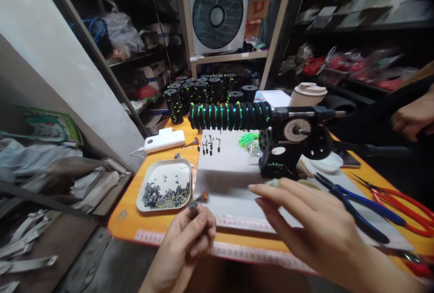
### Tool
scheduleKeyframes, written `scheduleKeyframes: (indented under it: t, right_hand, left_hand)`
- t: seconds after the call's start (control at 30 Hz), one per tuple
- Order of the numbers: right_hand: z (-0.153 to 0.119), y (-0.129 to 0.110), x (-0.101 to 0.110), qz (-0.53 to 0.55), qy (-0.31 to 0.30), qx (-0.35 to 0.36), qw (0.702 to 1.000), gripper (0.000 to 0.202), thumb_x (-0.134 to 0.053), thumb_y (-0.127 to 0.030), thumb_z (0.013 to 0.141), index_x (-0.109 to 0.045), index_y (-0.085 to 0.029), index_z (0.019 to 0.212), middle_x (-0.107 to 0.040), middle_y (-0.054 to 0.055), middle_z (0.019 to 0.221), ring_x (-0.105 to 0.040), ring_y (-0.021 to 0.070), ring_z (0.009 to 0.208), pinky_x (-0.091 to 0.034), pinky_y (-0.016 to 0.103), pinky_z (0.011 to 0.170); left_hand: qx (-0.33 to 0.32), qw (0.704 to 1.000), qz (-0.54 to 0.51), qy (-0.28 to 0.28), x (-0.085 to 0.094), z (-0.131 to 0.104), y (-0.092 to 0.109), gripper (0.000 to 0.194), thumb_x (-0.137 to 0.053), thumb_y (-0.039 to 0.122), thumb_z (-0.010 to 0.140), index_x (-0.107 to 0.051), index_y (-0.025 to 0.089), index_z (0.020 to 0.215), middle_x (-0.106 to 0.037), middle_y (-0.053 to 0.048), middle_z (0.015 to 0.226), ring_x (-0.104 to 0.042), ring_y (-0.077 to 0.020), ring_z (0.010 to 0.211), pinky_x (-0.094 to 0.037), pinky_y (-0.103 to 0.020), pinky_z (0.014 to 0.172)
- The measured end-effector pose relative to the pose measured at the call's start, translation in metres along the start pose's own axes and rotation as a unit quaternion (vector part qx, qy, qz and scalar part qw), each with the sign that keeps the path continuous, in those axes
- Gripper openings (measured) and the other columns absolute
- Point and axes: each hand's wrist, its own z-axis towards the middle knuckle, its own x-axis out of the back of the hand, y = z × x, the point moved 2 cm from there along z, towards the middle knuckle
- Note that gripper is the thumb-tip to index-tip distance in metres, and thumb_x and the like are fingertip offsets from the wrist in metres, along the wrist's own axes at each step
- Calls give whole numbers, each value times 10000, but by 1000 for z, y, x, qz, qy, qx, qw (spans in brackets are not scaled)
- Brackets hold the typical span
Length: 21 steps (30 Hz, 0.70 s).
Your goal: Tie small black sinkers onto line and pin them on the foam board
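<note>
My left hand (191,234) is closed in a pinch on a small dark grey piece (193,205) in front of the tray; its exact kind is too small to tell. A small dark item with an orange end (204,196) is just beyond those fingers. My right hand (312,220) hovers over the white sheet (230,180) with its fingers stretched out. Something pale green (272,183) shows by its fingertips, partly hidden. Beyond both hands, a black winding device (281,148) bears a horizontal black ribbed roller (230,115) wound with green and blue strands.
At left, a white tray (142,193) contains many tiny dark pieces. Blue-handled pliers (352,207) and red-handled scissors (396,200) lie right. Several black spools (213,87) stand behind, near a lidded cup (308,94). Another person's hand (415,116) is at far right.
</note>
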Motion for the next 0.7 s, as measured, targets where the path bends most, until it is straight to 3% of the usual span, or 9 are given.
scheduleKeyframes:
  t: [0.1,0.17,0.23,0.33,0.43,0.5,0.57,0.63,0.7]
  right_hand:
    - [15,-11,-18,34,-32,118,992,254,-480,-99,952,-630,-126,1155,-733,118,930,-667,234,919,-547,353,781]
    - [23,-18,-32,61,-56,178,981,251,-479,-159,981,-643,-120,1168,-729,122,1066,-613,262,1134,-522,402,938]
    - [27,-22,-45,86,-81,212,970,232,-525,-219,982,-659,-119,1141,-725,100,1090,-563,255,1228,-466,416,1044]
    - [28,-26,-60,120,-124,253,952,184,-540,-195,972,-680,-114,1061,-722,78,1004,-598,223,1151,-434,393,1084]
    - [24,-26,-68,132,-157,294,934,231,-458,-128,985,-685,-116,942,-683,70,863,-626,199,893,-513,366,901]
    - [20,-23,-71,129,-165,304,929,249,-445,-116,979,-669,-122,869,-632,55,770,-570,180,721,-497,344,710]
    - [17,-19,-71,128,-155,281,939,236,-456,-134,974,-651,-129,842,-578,39,700,-493,164,617,-406,317,573]
    - [14,-12,-71,150,-135,211,956,211,-457,-152,969,-642,-137,867,-545,32,687,-449,152,585,-326,297,521]
    - [13,-6,-70,200,-115,118,966,175,-462,-137,948,-631,-150,904,-524,27,703,-441,140,588,-313,275,517]
  left_hand:
    - [20,999,-25,15,13,-14,-7,265,-696,337,858,-616,126,718,-546,21,666,-234,11,431,-257,-150,494]
    - [31,998,-29,43,20,-21,-10,267,-711,345,845,-624,124,724,-550,16,660,-242,7,442,-253,-143,493]
    - [40,997,-21,70,26,-27,-12,283,-748,369,808,-624,127,731,-550,17,646,-248,2,450,-236,-139,487]
    - [32,994,35,96,32,-32,-14,312,-769,415,777,-620,143,742,-523,30,612,-275,-21,471,-213,-144,470]
    - [7,984,157,82,35,-34,-8,291,-728,439,806,-629,173,743,-502,28,630,-406,-79,562,-326,-168,519]
    - [-19,962,265,69,35,-34,1,259,-674,444,848,-648,200,766,-557,5,699,-516,-130,693,-419,-210,643]
    - [-64,921,374,87,33,-31,13,212,-606,440,896,-680,242,893,-643,-18,858,-586,-177,876,-439,-251,788]
    - [-115,867,469,119,30,-25,24,229,-559,429,925,-669,293,1073,-679,-25,1027,-592,-211,1028,-425,-278,861]
    - [-157,810,548,134,26,-16,30,282,-544,398,937,-628,309,1191,-688,-35,1093,-607,-232,1027,-438,-300,833]
